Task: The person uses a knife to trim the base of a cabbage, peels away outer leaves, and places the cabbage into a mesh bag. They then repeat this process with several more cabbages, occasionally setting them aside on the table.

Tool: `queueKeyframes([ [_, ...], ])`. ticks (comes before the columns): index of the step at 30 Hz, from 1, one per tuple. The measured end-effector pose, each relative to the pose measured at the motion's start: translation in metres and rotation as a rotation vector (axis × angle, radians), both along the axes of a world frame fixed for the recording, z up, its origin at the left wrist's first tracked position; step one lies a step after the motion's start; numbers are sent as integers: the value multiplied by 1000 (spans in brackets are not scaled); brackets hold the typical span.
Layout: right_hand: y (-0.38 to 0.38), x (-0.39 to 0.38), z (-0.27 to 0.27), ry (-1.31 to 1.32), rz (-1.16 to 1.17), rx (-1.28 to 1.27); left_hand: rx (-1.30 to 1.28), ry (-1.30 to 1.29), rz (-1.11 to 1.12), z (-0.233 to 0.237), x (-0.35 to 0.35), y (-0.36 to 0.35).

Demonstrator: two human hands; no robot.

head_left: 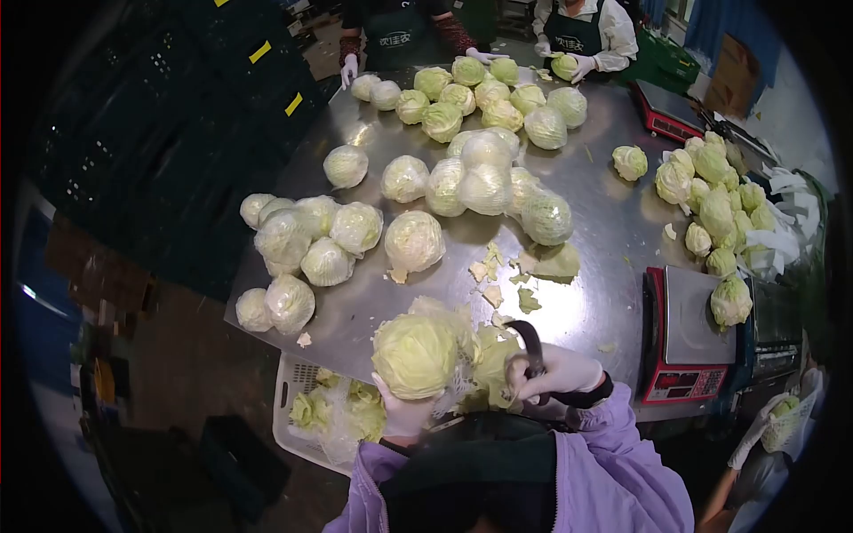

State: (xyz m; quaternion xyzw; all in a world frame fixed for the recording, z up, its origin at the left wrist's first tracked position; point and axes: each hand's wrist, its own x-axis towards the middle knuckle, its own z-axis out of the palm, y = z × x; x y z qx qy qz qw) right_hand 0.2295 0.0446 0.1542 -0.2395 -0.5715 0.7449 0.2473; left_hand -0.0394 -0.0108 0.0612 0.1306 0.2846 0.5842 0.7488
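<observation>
Cabbage (413,355) locked in the left hand (404,413), gloved fingers clenched under its near side, holding it at the near edge of the table (613,231). It's a round head with no clear long axis: smooth dome turned up at the camera, stem end hidden. Just beside it, the right hand (555,373) is fisted around a dark curved tool (530,342), which rises out of the grip and points away from the person, toward the table's middle. Leaf scraps (493,271) lie just beyond. Down left, below the table edge, a white crate (291,391) holds loose green leaves (342,410). Off right, a red scale (689,342) has one cabbage head (730,302) at its far corner.
</observation>
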Motion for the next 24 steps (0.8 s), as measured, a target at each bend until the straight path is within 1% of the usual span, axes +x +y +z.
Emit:
queueKeyframes([
  [1, 1, 6, 0, -78, -47, -110, 0, -4, 2, -3, -1, 1],
  [2, 5, -1, 5, -363, -266, -137, 67, -223, -44, -5, -2, 2],
  [3, 5, -12, -5, -450, -502, 19, 133, -441, -94, -7, -1, 2],
  [4, 6, -20, 1, -382, -503, 51, 132, -442, -104, -2, 2, 2],
  [5, 8, -26, 6, -312, -503, 86, 117, -181, -57, 6, 6, 3],
  [6, 10, -37, 1, -310, -510, 89, 101, 81, -4, 11, 10, 3],
  [8, 13, -58, -17, -219, -603, 466, 147, 92, 0, 10, 10, 4],
  [9, 14, -61, -16, -214, -610, 469, 193, 97, 10, 9, 10, 5],
  [10, 15, -63, -13, -241, -564, 452, 155, 138, 37, 7, 9, 4],
  [11, 16, -63, -11, -270, -515, 433, 157, 139, 36, 7, 7, 4],
  [12, 15, -62, -9, -271, -513, 433, 157, 104, 30, 6, 4, 3],
  [13, 14, -60, -7, -258, -410, 294, 156, 68, 23, 5, 3, 2],
  [15, 11, -54, 0, -227, -205, 13, 162, 76, 21, 5, 3, 1],
  [16, 7, -50, 13, -197, -45, -108, 213, 17, 14, 0, 4, 1],
  [17, 5, -50, 11, -198, -45, -111, 266, -41, 7, -6, 3, 2],
  [19, -1, -51, 1, -171, -445, 112, 239, -18, 28, -26, -2, 2],
  [20, 5, -49, -10, -268, -525, 226, 214, 7, 45, -39, -7, 2],
  [21, 9, -52, -23, -266, -529, 224, 191, 34, 58, -51, -12, 2],
  [23, 12, -63, -25, -135, -484, 580, 146, 90, 74, -57, -18, 2],
  [24, 9, -68, -25, -125, -488, 579, 189, -73, 77, -60, -21, -1],
])
